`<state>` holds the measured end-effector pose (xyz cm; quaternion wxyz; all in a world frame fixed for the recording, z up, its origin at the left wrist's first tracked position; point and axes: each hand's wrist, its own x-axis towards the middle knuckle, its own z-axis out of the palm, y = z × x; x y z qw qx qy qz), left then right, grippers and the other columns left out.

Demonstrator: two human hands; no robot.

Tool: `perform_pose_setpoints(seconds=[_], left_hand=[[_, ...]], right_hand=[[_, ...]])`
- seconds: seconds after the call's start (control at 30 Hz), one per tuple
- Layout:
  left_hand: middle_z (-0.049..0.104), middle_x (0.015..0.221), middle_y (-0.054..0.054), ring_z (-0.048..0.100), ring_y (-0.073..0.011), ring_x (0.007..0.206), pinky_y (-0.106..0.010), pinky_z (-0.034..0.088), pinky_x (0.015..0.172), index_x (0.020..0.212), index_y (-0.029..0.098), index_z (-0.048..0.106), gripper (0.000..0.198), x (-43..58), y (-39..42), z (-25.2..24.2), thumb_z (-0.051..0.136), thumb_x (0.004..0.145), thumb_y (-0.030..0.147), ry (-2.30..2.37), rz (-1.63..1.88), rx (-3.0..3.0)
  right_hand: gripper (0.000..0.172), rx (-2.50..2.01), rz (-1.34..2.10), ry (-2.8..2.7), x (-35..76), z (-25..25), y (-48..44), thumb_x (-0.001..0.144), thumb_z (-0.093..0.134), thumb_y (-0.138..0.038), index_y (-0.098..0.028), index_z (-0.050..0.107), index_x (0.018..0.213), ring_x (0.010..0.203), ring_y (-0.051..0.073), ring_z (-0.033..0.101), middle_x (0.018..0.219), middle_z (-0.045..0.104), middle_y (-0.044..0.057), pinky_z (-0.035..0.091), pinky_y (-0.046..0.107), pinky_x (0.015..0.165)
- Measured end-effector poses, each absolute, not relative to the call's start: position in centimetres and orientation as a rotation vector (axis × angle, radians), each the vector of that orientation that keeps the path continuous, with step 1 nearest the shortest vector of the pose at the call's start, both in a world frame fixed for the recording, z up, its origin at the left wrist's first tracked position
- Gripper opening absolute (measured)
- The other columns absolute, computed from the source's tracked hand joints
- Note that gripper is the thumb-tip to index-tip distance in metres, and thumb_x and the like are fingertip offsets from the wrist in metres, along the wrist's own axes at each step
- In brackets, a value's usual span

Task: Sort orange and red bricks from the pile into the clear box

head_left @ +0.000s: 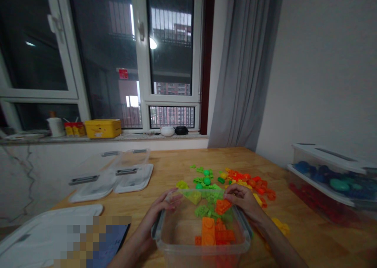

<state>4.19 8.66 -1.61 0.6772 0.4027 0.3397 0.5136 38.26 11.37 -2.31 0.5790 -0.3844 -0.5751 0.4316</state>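
Head view showed both hands at a clear plastic bin (176, 242) on the wooden surface (294, 228). The left hand (159, 211) had its fingers closed on the bin's far-left rim. The right hand (244, 201) had its fingers curled over the far-right rim, touching an orange brick (222, 206). Orange and green bricks lay inside the bin. Loose bricks (232, 179) lay scattered just beyond it. Stacked lidded containers (330, 181) stood at the right.
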Motion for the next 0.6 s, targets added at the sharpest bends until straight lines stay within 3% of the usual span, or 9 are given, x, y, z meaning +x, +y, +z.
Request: perform_pose_setpoints(seconds=[0.2,0.27,0.4,0.6], left_hand=[[0.075,0.14,-0.009,0.066,-0.0338,0.135,-0.043,0.04,0.119,0.144,0.023,0.064,0.069,4.3,8.4,-1.1,0.07,0.075,0.017,0.779,1.137,0.908],[0.076,0.14,-0.009,0.066,-0.0337,0.135,-0.044,0.038,0.121,0.144,0.023,0.063,0.068,4.2,8.5,-1.2,0.069,0.077,0.018,0.772,1.141,0.931],[0.076,0.14,-0.01,0.066,-0.0344,0.134,-0.046,0.036,0.124,0.143,0.022,0.064,0.068,4.2,8.8,-1.6,0.069,0.076,0.016,0.769,1.146,0.916],[0.074,0.142,-0.009,0.062,-0.0337,0.139,-0.045,0.038,0.122,0.145,0.023,0.063,0.068,4.1,8.9,-2.0,0.069,0.077,0.017,0.756,1.143,0.911]], right_hand=[[0.045,-0.929,0.897,-1.136,41.5,-0.5,15.2,0.069,0.088,-0.061,-0.021,0.081,0.088,0.059,0.011,0.052,0.083,0.077,0.003,0.039,0.024,0.054],[0.042,-1.087,0.74,-1.089,44.0,-0.6,17.3,0.069,0.084,-0.059,-0.021,0.08,0.088,0.061,0.014,0.057,0.081,0.078,0.003,0.042,0.026,0.056],[0.027,-1.48,0.409,-1.24,48.5,-3.4,19.7,0.078,0.066,-0.044,-0.021,0.079,0.081,0.083,0.025,0.073,0.085,0.082,0.008,0.054,0.033,0.077],[0.029,-1.802,0.264,-1.542,50.9,-7.8,19.1,0.086,0.062,-0.044,-0.02,0.077,0.079,0.079,0.024,0.073,0.083,0.081,0.008,0.052,0.03,0.071]])
